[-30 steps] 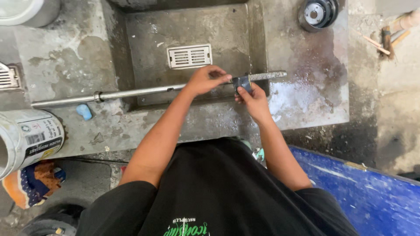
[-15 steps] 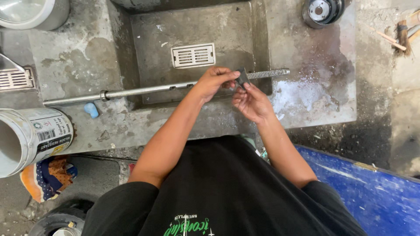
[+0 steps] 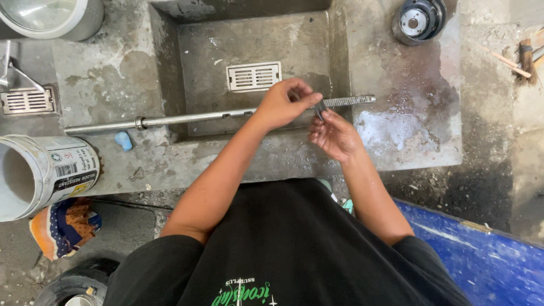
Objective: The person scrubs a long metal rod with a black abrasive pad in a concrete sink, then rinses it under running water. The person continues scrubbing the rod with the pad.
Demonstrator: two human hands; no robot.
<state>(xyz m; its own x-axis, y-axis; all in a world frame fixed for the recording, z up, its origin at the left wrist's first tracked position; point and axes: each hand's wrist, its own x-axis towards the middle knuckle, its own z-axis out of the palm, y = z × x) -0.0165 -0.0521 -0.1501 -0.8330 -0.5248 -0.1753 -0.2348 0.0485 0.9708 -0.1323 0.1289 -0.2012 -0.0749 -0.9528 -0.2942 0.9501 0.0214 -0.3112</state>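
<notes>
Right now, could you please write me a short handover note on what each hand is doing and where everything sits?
Left hand: closed over the long metal rod, near its threaded end.
Right hand: fingers pinch a small dark piece against the rod.
Rod: lies across the concrete basin, above the drain grate.
Nearby: blue lump under the rod's left part, white bucket on its side, round metal part at top right.
Done: the rod is steadied.
Left: whether the dark piece is seated cannot be told.
</notes>
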